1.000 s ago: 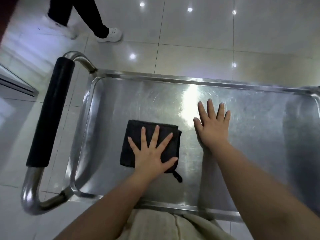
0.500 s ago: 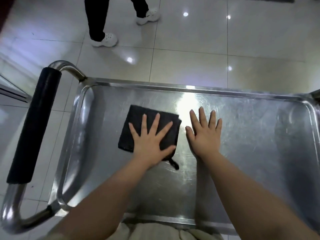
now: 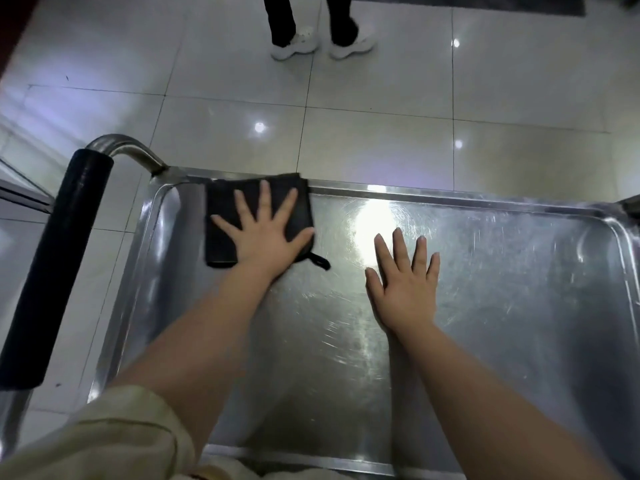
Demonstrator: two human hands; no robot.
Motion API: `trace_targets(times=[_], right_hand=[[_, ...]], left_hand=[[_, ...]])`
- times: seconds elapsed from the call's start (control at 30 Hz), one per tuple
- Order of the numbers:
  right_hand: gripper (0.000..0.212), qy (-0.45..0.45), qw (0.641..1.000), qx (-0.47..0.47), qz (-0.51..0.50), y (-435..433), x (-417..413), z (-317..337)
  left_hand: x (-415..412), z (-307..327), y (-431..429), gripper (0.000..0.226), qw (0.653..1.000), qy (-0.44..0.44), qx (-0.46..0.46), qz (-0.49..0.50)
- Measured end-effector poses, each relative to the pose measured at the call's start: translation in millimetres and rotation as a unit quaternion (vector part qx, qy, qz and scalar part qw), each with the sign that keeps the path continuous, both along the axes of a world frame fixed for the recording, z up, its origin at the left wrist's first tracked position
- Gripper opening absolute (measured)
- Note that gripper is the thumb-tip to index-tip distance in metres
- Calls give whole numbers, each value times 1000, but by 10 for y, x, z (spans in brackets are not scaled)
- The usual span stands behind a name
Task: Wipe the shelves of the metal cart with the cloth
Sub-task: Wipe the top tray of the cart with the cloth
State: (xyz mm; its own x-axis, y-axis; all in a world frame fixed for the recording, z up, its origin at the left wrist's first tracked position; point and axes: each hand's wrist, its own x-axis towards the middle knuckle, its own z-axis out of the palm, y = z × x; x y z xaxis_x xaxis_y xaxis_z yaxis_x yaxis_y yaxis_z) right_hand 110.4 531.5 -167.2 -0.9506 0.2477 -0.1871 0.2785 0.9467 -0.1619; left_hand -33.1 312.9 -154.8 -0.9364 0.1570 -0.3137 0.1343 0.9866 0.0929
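The metal cart's top shelf [image 3: 502, 306] fills the lower part of the head view, shiny and scratched. A folded black cloth [image 3: 221, 220] lies at the shelf's far left corner, its upper edge on the far rim. My left hand [image 3: 263, 233] presses flat on the cloth with fingers spread. My right hand [image 3: 405, 282] rests flat and spread on the bare metal near the shelf's middle, holding nothing. A small loop of the cloth [image 3: 320, 261] sticks out beside my left wrist.
The cart's handle with a black grip [image 3: 55, 268] runs along the left side. A person's legs in dark trousers and white shoes [image 3: 322, 46] stand on the glossy tiled floor [image 3: 381, 133] beyond the cart. A raised rim [image 3: 450, 199] edges the shelf.
My left hand has slid the cloth away from me, from the shelf's middle-left up to the far rim. My right hand stayed flat on the metal. The standing person shifted to the right.
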Motion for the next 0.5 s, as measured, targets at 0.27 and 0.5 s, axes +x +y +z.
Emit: trace_targets(times=[0.27,0.5], right_hand=[[62,-2,1000,-4,-11,10,-7,40],[60,-1,1000,-4,-15,-13,-2,22]], left_hand=[[305,-2,799,77,988,15,4,-155],[-339,-11,-1025,83,1000,9,-10,0]])
